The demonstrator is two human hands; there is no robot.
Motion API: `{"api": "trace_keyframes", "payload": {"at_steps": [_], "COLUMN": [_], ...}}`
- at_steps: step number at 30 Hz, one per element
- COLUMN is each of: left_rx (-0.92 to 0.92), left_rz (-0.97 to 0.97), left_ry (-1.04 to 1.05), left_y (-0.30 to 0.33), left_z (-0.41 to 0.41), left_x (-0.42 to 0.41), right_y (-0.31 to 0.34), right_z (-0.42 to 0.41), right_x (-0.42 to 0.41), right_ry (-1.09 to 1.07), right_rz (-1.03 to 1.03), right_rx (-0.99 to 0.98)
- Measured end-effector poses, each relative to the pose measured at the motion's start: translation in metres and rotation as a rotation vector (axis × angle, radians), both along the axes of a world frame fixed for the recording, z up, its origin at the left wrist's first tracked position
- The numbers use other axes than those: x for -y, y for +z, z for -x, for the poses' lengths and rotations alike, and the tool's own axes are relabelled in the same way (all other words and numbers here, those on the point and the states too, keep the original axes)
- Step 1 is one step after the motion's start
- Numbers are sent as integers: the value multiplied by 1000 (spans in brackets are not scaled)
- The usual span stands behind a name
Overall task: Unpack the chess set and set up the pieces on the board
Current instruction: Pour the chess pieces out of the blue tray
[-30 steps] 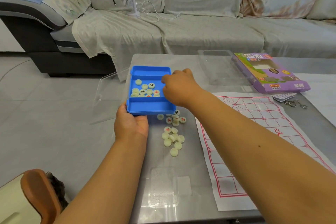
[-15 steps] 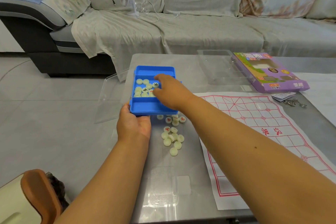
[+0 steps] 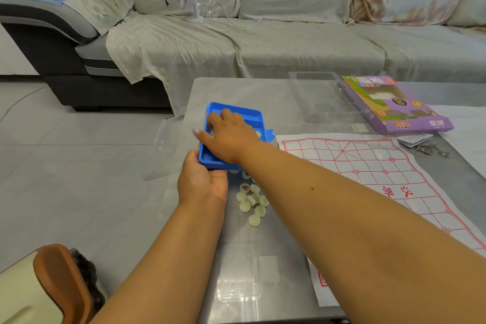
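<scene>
currently your left hand (image 3: 201, 184) grips the near end of the blue tray (image 3: 231, 137), raised near the table's (image 3: 236, 92) left edge. your right hand (image 3: 231, 137) reaches inside it; its grasp cannot be determined. loose pieces (image 3: 252, 201) lie below, left of the paper board (image 3: 368, 179).

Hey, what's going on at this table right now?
A person is unpacking a Chinese chess set. The left hand grips the near edge of a blue tray, lifted at a tilt above the table, while the right hand reaches inside it among the pieces. A heap of pale round pieces already lies on the glass table below. The paper board is spread out to the right, with no pieces on it.
</scene>
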State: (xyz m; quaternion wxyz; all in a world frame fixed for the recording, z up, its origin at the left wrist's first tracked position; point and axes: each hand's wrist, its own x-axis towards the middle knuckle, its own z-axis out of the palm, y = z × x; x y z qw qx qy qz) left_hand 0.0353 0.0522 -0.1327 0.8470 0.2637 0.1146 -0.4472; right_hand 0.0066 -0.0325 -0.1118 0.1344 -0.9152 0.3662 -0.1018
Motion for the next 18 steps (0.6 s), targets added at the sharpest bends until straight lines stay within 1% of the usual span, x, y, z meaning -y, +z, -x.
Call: {"api": "trace_keyframes", "payload": {"at_steps": [5, 9, 11, 18], "left_rx": [-9, -21, -26, -54], "left_rz": [13, 13, 14, 3], "left_ry": [7, 3, 5, 11], "left_y": [0, -4, -5, -8], "left_z": [-4, -6, -6, -7], "left_x": [1, 1, 1, 3], "right_y": [1, 0, 0, 2], "right_z": [-5, -7, -7, -10], "right_x": [0, 0, 1, 0], "right_ry": [46, 40, 40, 91], "right_rz": [74, 119, 111, 39], "right_rx": [35, -38, -49, 43]}}
